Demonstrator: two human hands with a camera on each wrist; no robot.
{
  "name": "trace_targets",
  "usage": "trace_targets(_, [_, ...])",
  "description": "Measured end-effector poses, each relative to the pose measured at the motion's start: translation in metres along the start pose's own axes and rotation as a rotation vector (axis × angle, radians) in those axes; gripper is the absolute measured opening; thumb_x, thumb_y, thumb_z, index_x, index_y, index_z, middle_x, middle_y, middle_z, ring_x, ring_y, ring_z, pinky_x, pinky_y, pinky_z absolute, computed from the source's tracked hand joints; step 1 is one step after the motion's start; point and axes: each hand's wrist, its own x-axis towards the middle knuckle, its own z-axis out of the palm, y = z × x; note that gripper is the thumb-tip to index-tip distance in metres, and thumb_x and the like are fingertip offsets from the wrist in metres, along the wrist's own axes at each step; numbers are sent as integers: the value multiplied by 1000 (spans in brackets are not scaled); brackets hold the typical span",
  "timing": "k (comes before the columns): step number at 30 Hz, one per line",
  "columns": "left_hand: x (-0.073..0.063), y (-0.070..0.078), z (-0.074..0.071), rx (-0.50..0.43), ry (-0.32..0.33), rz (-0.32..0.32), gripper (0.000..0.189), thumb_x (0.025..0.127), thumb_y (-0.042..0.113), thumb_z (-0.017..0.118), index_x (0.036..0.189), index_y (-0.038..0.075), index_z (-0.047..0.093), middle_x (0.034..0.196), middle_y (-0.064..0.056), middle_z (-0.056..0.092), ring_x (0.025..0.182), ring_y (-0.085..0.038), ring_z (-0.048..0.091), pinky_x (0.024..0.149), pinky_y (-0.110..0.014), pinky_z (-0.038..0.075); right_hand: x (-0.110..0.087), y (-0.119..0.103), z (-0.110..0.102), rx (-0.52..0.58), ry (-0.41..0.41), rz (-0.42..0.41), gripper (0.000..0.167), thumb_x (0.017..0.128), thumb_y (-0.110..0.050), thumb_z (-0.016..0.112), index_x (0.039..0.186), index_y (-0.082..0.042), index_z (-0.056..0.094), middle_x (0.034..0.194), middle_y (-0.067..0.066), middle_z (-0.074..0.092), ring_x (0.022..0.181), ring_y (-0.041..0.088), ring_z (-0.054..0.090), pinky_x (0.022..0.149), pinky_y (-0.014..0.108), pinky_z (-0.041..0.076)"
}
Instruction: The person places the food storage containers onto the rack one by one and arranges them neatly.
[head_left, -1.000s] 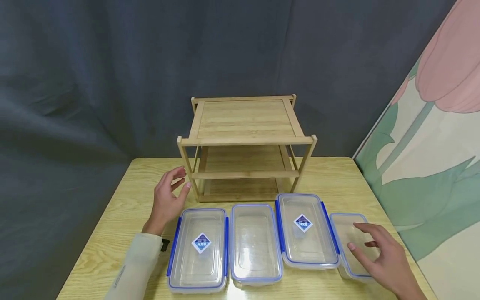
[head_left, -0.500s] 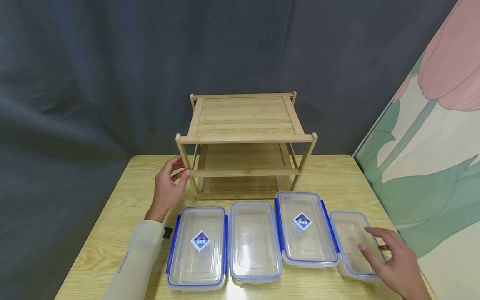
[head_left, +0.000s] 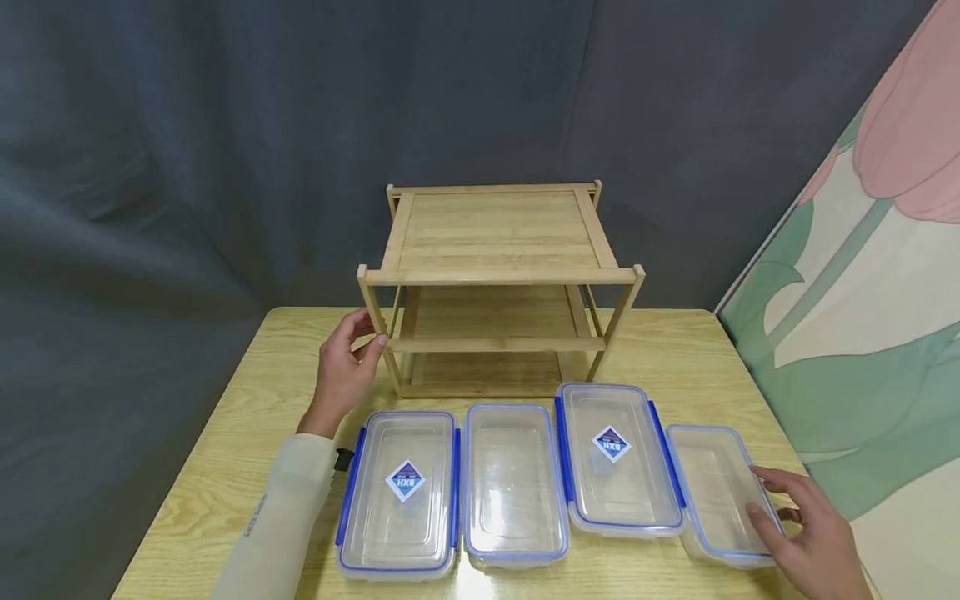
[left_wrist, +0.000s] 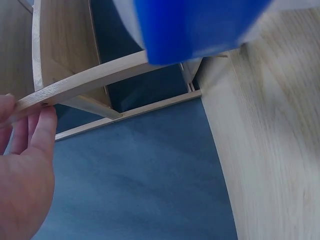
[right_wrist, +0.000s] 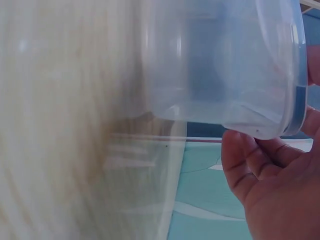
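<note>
At the left front of a bamboo shelf rack (head_left: 501, 277), my left hand (head_left: 347, 371) grips the slanted front leg (left_wrist: 82, 82) between thumb and fingers. My right hand (head_left: 813, 529) holds the right edge of a clear plastic food container (head_left: 716, 492) with a pale blue rim. In the right wrist view, several fingers (right_wrist: 240, 160) curl under that rim against the outer wall, and other digits lie along the rim side. The container stands on the table at the right end of a row.
Left of it stand a labelled container (head_left: 615, 475) with dark blue side clips, an unlabelled container (head_left: 516, 492) and another labelled container (head_left: 401, 500). They sit on a wooden table (head_left: 247, 400). A dark curtain (head_left: 225, 125) hangs behind; a floral panel (head_left: 877, 333) borders the right side.
My left hand has moved to the rack's left leg and now grips it. My right hand has shifted right, from above the end container to its right edge.
</note>
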Motion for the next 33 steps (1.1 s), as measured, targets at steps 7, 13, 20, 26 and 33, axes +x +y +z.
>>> trace_targets(7, [1, 0, -3, 11, -54, -5, 44, 102, -1, 66, 145, 1, 55, 128, -20, 67, 121, -35, 68, 93, -18, 58, -8, 5, -1, 25, -57, 131, 43, 93, -3, 79, 134, 0, 66, 120, -42, 47, 99, -24, 47, 65, 2, 46])
trace_targets(13, [2, 2, -4, 6, -88, -22, 44, 102, -1, 66, 144, 1, 55, 129, -20, 67, 123, -35, 67, 93, -14, 56, -13, 9, -8, 72, -137, 295, 47, 100, -15, 76, 141, 1, 61, 115, -47, 48, 87, -19, 56, 63, 7, 50])
trace_targets(20, [6, 2, -5, 12, -117, -28, 42, 103, 0, 65, 143, -1, 55, 127, -21, 67, 123, -36, 66, 96, -18, 57, -18, 17, -14, 164, -244, 327, 49, 102, -11, 71, 147, 1, 56, 119, -48, 49, 87, -12, 62, 66, 10, 52])
trace_targets(26, [7, 1, -6, -15, -107, -38, 39, 103, 1, 66, 140, -3, 57, 125, -21, 67, 121, -36, 67, 91, -9, 54, -21, 21, -15, 227, -238, 292, 45, 101, -3, 70, 145, -1, 59, 125, -46, 55, 89, -9, 68, 65, 15, 57])
trace_targets(33, [7, -1, -4, -47, -86, -29, 38, 102, -3, 65, 139, -8, 56, 123, -24, 67, 120, -40, 67, 91, -10, 55, -19, 23, -21, 289, -274, 417, 40, 103, -9, 70, 143, -9, 65, 112, -40, 63, 88, -6, 72, 65, 24, 61])
